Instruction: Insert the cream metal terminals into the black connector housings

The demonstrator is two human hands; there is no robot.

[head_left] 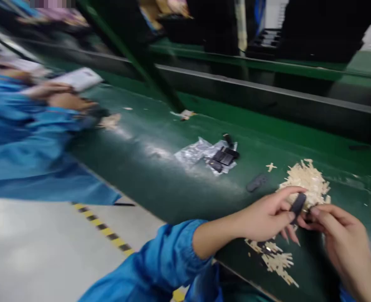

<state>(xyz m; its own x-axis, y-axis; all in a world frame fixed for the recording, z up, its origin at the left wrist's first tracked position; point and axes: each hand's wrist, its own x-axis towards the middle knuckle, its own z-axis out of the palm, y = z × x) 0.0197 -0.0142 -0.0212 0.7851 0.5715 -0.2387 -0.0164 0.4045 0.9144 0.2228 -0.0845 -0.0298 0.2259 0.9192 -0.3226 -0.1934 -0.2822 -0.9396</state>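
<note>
My left hand (271, 216) is closed round a small dark flat piece (297, 206), its thumb and fingers on the piece's edges. Close beside it, my right hand (339, 228) pinches with thumb and forefinger near a tiny dark bit that is too small to name. Behind both hands rises a heap of pale, thin strips (309, 182). More pale strips (279, 262) lie scattered nearer the table's front edge. Just left of the heap rests a dark elongated part (257, 183) on the green tabletop.
A clear plastic bag (194, 152) with a black slotted part (225, 156) lies mid-table. At the left, a co-worker in a blue sleeve (31, 138) handles a white object (78, 79). A green post (135, 58) and a dark ledge (251, 90) stand along the back.
</note>
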